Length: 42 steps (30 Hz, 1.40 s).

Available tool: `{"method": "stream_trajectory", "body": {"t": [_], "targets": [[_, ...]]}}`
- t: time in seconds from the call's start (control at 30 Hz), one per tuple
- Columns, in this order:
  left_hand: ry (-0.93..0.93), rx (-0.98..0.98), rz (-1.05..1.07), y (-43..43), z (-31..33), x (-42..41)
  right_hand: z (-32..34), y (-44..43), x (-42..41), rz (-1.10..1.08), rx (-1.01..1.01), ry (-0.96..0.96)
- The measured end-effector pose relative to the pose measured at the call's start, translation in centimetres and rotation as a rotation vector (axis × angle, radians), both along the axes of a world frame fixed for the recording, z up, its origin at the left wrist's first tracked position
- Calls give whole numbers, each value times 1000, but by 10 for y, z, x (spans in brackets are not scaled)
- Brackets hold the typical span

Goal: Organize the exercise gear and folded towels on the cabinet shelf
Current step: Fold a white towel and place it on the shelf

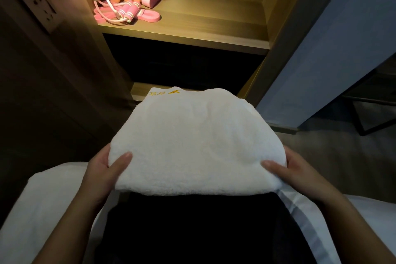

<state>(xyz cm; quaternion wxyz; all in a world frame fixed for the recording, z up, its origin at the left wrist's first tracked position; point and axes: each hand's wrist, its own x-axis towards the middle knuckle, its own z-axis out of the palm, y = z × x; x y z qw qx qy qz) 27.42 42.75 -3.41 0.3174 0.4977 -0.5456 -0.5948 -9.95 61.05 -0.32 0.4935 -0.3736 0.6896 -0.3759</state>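
I'm holding the towel in the air below the shelf, left hand and right hand gripping its edges. Next I'm judging it needs lifting onto bare shelf right of the gear.

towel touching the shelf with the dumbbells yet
Apart. In the head view the towel, gripped by the left hand and right hand, sits below the lit shelf, a dark compartment showing between them.

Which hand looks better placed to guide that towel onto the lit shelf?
Probably the right hand: the shelf is bare on its side, while the pink gear crowds the left. Both hands grip the folded towel, so the left hand supports.
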Motion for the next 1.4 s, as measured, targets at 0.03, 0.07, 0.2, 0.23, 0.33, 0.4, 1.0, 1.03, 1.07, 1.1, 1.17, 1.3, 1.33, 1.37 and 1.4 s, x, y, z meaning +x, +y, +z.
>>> {"method": "stream_trajectory", "body": {"t": [0.03,0.07,0.2,0.23,0.33,0.4,1.0,1.03,1.07,1.1,1.17,1.3,1.33,1.37,1.4], "targets": [[12,-35,54,-2,1,-3,2,-2,1,-46,-53,-7],[10,-61,96,-4,3,-7,4,-3,1,-91,-93,-5],[-95,-63,117,-8,5,-13,3,-4,2,-82,0,43],[-125,-42,93,-9,3,-11,1,-3,3,-57,53,44],[-184,1,21,-8,0,-3,-5,0,3,-54,148,23],[-229,1,41,-6,-3,-3,-4,0,2,-53,194,7],[-224,346,53,-49,23,-37,3,-61,-7,-374,231,-112],[-237,323,57,-55,23,-40,5,-65,-9,-380,209,-104],[-261,304,45,-60,24,-42,9,-69,-10,-380,178,-114],[-301,289,13,-65,24,-44,12,-72,-11,-369,151,-118],[-482,246,-110,-69,22,-45,15,-76,-11,-301,161,-37],[-790,-332,-179,-44,18,-35,0,-62,8,-44,243,643],[-741,-532,-226,-35,21,-32,-2,-58,15,6,171,778],[-692,-670,-309,-27,24,-30,-3,-55,22,59,101,857],[-669,-757,-407,-21,27,-28,-4,-53,26,117,55,917]]}}
